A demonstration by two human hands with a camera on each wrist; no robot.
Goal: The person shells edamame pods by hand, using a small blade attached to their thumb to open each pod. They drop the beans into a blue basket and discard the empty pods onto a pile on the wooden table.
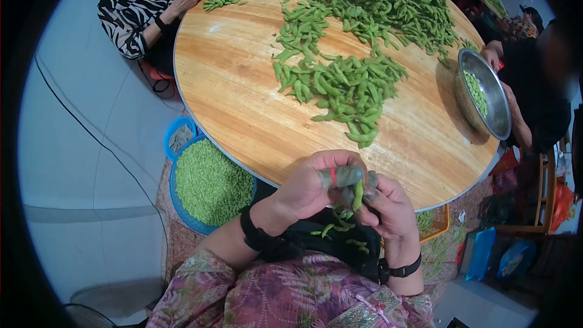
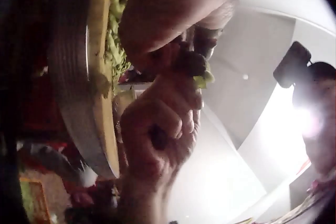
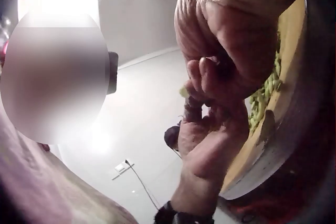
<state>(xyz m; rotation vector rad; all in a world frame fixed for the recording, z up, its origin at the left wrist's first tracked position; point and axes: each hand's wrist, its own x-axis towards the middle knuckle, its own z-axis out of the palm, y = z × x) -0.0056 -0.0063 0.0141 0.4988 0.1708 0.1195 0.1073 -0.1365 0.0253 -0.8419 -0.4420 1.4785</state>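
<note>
In the head view my left hand (image 1: 310,183) and right hand (image 1: 388,201) meet just off the near edge of the table. Between them they pinch a green soybean pod (image 1: 357,196), which stands roughly upright. A grey-green cover with a red band (image 1: 333,177) wraps the left thumb; the right fingertips have grey coverings too. More loose pods (image 1: 331,229) lie on the dark lap below. From the left wrist, a bit of the pod (image 2: 203,80) shows between the hands. The right wrist view has a pale green tip (image 3: 184,92) at the fingers, the rest hidden.
A round wooden table (image 1: 237,79) carries a small heap of pods (image 1: 349,88) and a large pile (image 1: 388,0) behind. Left below stands a blue basin of shelled beans (image 1: 212,185). At right a person holds a metal bowl (image 1: 503,106); another person's hand (image 1: 188,0) is at upper left.
</note>
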